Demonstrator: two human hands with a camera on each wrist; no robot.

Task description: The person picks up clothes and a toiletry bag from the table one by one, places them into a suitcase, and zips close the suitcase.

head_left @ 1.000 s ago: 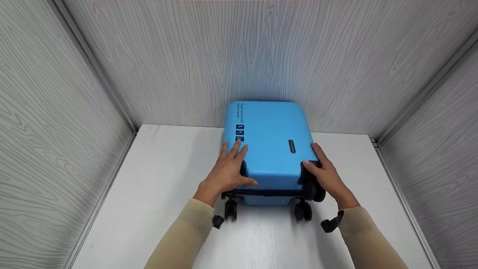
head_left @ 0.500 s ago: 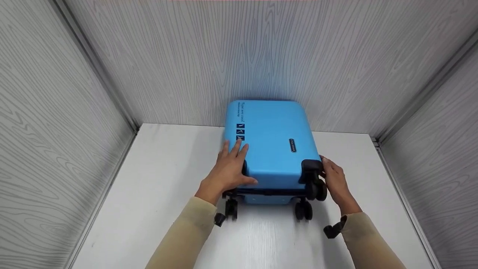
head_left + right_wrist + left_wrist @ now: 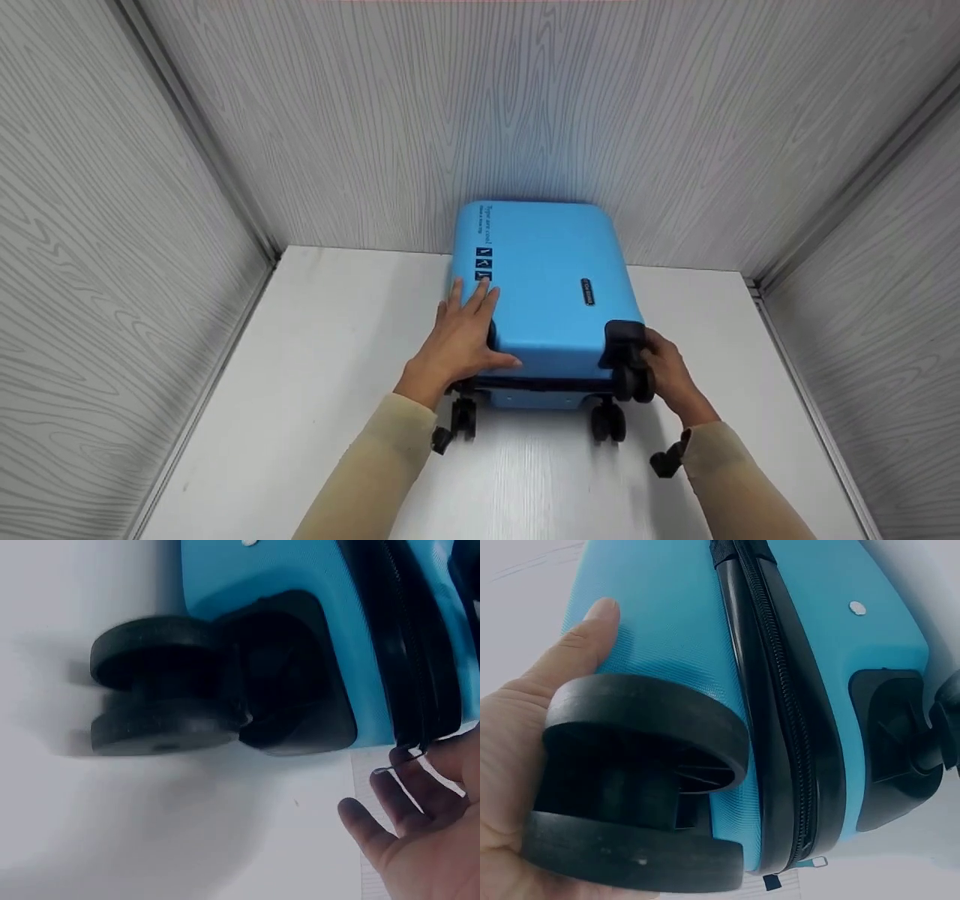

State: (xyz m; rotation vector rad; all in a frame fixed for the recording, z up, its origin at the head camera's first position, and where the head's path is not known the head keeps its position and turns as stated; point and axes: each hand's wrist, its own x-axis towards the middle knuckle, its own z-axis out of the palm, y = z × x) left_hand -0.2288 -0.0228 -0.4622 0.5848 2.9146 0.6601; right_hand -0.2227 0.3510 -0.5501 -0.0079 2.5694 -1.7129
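A light blue hard-shell suitcase lies flat, its wheeled end toward me. Spread over its near left corner, my left hand rests with straight fingers on the top shell and the thumb across the near end. In the left wrist view that thumb lies on the shell behind a black caster wheel. At the near right side my right hand reaches behind the corner wheel. The right wrist view shows its fingertips at the end of the black zipper band, pinching a thin metal zipper pull.
The suitcase stands on a white surface, its far end close to the wood-grain back panel. Similar panels rise left and right. Two lower caster wheels stick out toward me. Black wrist devices sit at the cuffs.
My right hand has left the top of the near right corner and moved down along the side to the zipper. The left hand and the suitcase stay nearly in place.
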